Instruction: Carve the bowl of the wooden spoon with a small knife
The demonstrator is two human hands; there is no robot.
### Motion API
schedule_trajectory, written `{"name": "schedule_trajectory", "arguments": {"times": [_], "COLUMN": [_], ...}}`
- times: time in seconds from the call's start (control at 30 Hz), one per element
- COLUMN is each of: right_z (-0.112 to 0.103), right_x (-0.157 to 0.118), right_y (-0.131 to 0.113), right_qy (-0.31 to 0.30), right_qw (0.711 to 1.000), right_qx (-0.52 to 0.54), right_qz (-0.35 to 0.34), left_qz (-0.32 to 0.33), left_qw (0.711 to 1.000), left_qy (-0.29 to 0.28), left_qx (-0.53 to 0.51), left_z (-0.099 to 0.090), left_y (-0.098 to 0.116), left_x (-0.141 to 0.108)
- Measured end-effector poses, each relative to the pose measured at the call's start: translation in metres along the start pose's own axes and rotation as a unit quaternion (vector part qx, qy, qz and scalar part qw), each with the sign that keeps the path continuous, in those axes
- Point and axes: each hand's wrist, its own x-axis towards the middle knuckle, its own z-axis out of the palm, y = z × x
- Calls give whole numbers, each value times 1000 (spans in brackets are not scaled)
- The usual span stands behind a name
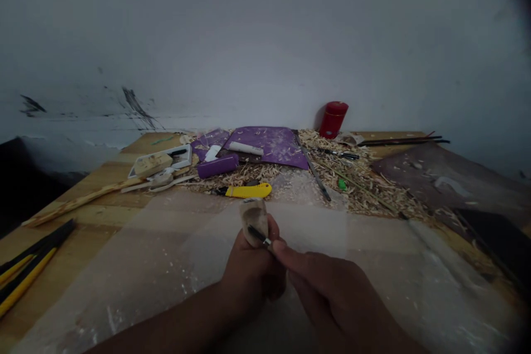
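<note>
My left hand (253, 268) is closed around a pale piece of carved wood (254, 214), which stands up out of the fist with a hollow in its face. In my right hand (327, 282) is a thin carving knife (259, 234), its dark blade laid against the wood near the hollow. The knife's handle is mostly hidden by the fingers. Both hands meet above a clear plastic sheet (178, 265) on the wooden table. Just beyond them lies a yellow utility knife (249, 190).
Wood shavings (373, 185) cover the table's back right, with a red cylinder (333, 119) against the wall. A purple sheet (269, 144) and a white tray (182, 160) lie at the back. Yellow-and-black-handled pliers or shears (35, 263) and a long stick (87, 197) are at left.
</note>
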Motion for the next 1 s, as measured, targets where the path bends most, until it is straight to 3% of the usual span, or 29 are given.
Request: {"name": "schedule_trajectory", "arguments": {"times": [0.2, 0.43, 0.63, 0.83, 1.0], "right_z": [3, 7, -2, -10, -10], "right_x": [4, 0, 3, 3, 3], "right_y": [-7, 2, -11, -14, -15], "right_qy": [40, 21, 42, 10, -1], "right_qw": [993, 996, 997, 994, 993], "right_qx": [100, -83, 59, 87, 96], "right_qz": [55, -30, 34, 61, 61], "left_qz": [8, -6, -8, 18, 13], "left_qw": [1000, 1000, 999, 997, 1000], "left_qy": [12, -9, -39, -77, -27], "left_qx": [14, 14, 30, 9, 5], "left_z": [2, 0, -3, -4, -2], "left_y": [3, -3, 2, 2, -2], "left_x": [-3, 0, 2, 6, 3]}}
